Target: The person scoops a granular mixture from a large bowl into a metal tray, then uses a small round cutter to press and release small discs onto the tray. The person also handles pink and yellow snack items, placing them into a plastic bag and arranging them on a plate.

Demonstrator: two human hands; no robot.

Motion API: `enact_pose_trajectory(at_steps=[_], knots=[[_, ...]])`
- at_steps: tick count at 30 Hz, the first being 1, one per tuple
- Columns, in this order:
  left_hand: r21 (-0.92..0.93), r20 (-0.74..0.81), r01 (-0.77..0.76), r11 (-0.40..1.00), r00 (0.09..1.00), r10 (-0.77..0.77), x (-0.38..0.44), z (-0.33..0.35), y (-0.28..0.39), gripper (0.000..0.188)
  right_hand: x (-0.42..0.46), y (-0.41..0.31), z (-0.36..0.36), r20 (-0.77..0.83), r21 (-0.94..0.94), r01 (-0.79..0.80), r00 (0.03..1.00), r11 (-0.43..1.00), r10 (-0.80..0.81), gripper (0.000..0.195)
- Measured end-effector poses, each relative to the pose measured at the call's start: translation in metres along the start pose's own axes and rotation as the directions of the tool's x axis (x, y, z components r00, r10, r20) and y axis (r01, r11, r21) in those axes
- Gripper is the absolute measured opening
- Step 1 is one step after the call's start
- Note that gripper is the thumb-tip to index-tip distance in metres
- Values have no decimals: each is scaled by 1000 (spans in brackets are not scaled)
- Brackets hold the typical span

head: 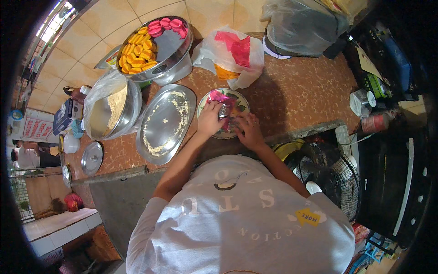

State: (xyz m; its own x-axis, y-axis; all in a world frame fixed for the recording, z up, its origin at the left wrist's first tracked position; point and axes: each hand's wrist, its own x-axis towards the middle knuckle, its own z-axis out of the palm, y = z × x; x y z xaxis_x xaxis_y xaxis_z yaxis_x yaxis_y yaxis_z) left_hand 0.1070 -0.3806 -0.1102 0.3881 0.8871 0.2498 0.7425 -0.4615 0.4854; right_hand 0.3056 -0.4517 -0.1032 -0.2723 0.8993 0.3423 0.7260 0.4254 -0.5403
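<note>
A patterned plate (pixel 204 99) lies at the counter's near edge, with pink cellophane (pixel 219 97) on it. My left hand (pixel 211 118) is over the plate's left side, its fingers around a small metal mold (pixel 223 111). My right hand (pixel 248 129) rests at the plate's right side with fingers apart, touching clear or shiny wrap; whether it grips any is unclear. Left of the plate, an oval metal tray (pixel 165 127) bears pale crumbs. Behind it, a round metal tray (pixel 171 44) holds yellow-orange and pink wrapped pieces. A plastic-lined metal bowl (pixel 131 113) holds pale powder (pixel 118 102).
A plastic bag (pixel 253 73) with pink and orange cellophane sits behind the plate. A round metal lid (pixel 92 158) lies at the left. An electric fan (pixel 328 174) stands below the counter at the right, near a plastic jar (pixel 359 102). A person (pixel 29 156) is far left.
</note>
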Motion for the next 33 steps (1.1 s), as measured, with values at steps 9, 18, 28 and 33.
enact_pose_trajectory(at_steps=[9, 18, 28, 33], knots=[[109, 56, 15, 994, 998, -21, 1, -3, 3, 60, 8, -13, 3, 120, -23, 257, 960, 966, -252, 34], [51, 22, -34, 998, 999, 33, 2, -10, -3, 54, -12, 5, 19, -62, -128, -295, 955, 947, 289, 41], [-35, -21, -53, 998, 998, 52, 0, -6, -12, 51, -1, -3, 34, -88, -195, -486, 874, 852, 478, 52], [-45, -30, -60, 997, 998, 59, -1, -5, -14, 50, 0, -5, 31, -110, -190, -489, 872, 852, 476, 52]])
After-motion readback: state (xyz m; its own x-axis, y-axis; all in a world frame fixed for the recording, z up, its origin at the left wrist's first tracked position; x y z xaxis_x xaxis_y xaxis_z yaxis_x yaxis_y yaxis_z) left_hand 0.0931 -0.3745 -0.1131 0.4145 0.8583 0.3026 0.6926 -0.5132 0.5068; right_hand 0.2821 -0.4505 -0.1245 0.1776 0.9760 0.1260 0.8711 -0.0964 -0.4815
